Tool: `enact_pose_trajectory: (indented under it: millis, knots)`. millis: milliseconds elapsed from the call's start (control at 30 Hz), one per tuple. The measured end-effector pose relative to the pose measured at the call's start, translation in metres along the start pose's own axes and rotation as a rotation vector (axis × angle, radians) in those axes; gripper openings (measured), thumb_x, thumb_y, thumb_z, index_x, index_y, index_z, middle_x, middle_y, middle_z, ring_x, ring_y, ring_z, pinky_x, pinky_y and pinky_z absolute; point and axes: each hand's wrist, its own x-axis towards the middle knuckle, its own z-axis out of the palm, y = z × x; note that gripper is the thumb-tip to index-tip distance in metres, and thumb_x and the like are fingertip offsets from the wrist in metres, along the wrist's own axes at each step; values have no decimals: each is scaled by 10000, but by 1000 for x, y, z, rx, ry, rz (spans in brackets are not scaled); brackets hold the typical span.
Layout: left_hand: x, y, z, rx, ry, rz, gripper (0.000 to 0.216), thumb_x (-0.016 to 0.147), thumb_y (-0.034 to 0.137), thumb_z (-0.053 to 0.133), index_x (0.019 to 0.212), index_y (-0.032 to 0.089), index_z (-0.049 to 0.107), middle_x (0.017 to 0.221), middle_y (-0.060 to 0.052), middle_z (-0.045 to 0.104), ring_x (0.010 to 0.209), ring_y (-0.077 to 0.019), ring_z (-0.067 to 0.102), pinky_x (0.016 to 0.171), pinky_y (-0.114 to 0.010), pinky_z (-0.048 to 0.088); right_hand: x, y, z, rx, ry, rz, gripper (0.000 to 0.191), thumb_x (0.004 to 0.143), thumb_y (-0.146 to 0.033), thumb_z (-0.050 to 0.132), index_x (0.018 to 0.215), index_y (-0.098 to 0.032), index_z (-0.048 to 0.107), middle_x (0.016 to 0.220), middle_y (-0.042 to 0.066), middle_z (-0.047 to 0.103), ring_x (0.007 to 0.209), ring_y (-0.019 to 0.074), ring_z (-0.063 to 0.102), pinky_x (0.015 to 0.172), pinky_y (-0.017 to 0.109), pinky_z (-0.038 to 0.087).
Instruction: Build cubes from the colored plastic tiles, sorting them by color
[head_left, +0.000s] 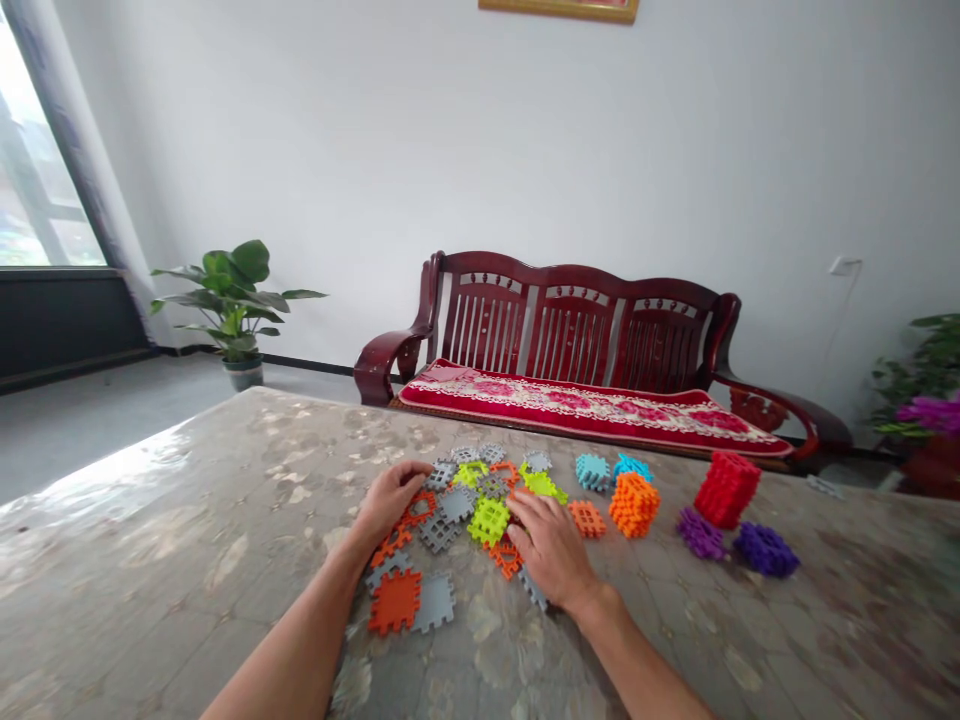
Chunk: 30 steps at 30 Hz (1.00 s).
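Note:
Several flat interlocking plastic tiles, orange, grey and lime green, lie scattered on the marbled table (187, 560). My left hand (390, 495) rests on the left side of the pile, fingers curled over a grey tile (439, 475) and an orange tile (418, 510). My right hand (551, 545) lies palm down on the pile's right side, fingers stretched out towards a lime green tile (489, 520). An orange tile (394, 602) and a grey tile (433, 602) lie nearest me. Assembled cubes stand to the right: an orange cube (634, 503) and a red cube (726, 488).
Two purple pieces (765, 549) and blue pieces (594, 471) lie near the cubes. Behind the table stands a dark wooden bench (570, 330) with a red cushion. A potted plant (234, 300) sits on the floor at the left, another plant (926, 400) at the right.

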Motion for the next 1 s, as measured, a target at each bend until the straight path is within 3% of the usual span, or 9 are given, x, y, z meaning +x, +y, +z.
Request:
enact_pose_trajectory:
  millis: [100,233,400,733,1000]
  knots:
    - [-1,4,0,-6,5,-9,284,690,368,580,863,188,716,803,-22,740,763,-199,661,712,-291,510,10,0,-2,74,12,0,294,931,-286,482,1167,-267,655,1218,23,659,1127,195,553,995,367,400]
    - [-2,7,1,-11,13,-11,273,687,352,571,851,185,711,788,-23,736,751,-196,657,708,-291,508,41,15,0,77,51,109,324,863,-138,475,1081,-241,691,1091,25,710,1057,196,586,946,343,435]
    - [-2,3,2,-12,30,-15,268,695,331,558,859,187,712,770,-11,726,704,-181,643,682,-282,498,83,39,12,-88,-91,95,469,750,-19,485,1074,-279,703,1070,24,708,1069,198,571,928,314,424]
    - [-2,3,0,58,32,4,284,703,322,539,870,181,721,802,-13,731,750,-180,641,725,-273,489,116,62,24,-89,-384,-6,508,652,-44,585,1069,-309,705,1030,-11,708,1048,192,576,851,251,417]
    - [0,-1,0,66,24,13,275,713,314,535,872,186,719,827,-18,738,782,-187,651,750,-280,496,113,53,12,-131,-359,19,377,700,-217,638,1065,-298,687,1052,14,702,1051,226,547,879,310,403]
